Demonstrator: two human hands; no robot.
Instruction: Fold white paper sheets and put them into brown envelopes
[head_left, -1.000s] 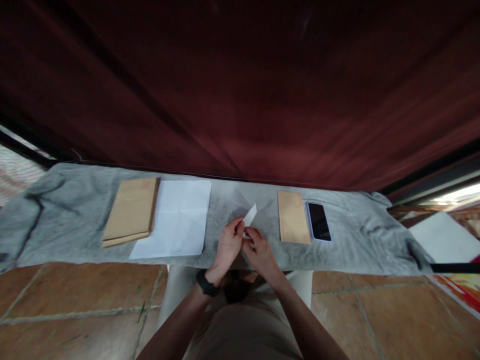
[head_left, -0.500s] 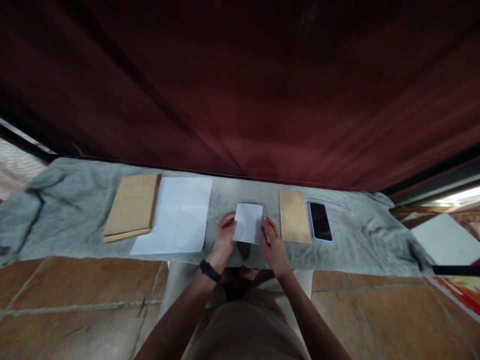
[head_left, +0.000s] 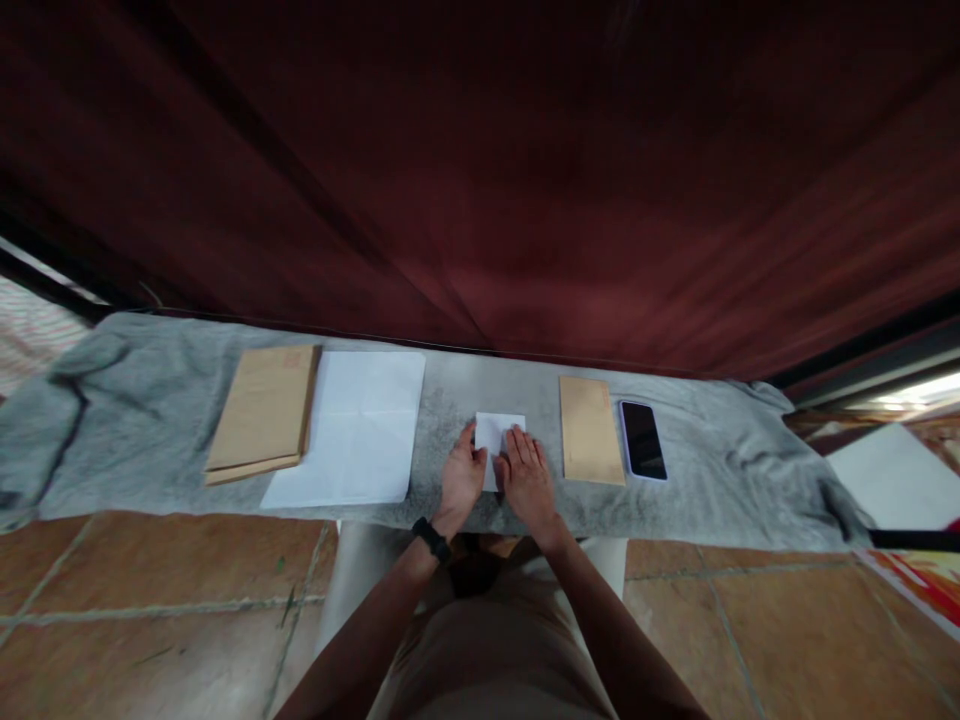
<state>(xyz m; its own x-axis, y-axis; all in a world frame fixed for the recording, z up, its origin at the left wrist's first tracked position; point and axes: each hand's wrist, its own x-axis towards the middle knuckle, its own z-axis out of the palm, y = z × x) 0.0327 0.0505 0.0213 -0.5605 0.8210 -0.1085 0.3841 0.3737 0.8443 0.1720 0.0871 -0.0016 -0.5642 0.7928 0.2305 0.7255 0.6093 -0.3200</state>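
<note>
A small white folded paper [head_left: 491, 428] lies on the grey cloth in front of me, its lower part partly covered by my hands. My left hand [head_left: 462, 478] grips its left edge, the thumb on top and the fingers curled at the side. Flat across the right half rests my right hand [head_left: 528, 484], fingers stretched out and pressing on the paper. To the right of that hand lies a brown envelope [head_left: 592, 430], apart from it.
Grey cloth [head_left: 450, 385] covers the narrow table. On the left, a stack of brown envelopes [head_left: 262, 405] overlaps large creased white sheets [head_left: 367, 430]. A phone [head_left: 643, 440] lies right of the single envelope. A dark red curtain [head_left: 480, 200] hangs behind the table.
My right hand has moved from the paper's right edge onto its top and flattened there. My left hand has shifted slightly right, its thumb now over the paper.
</note>
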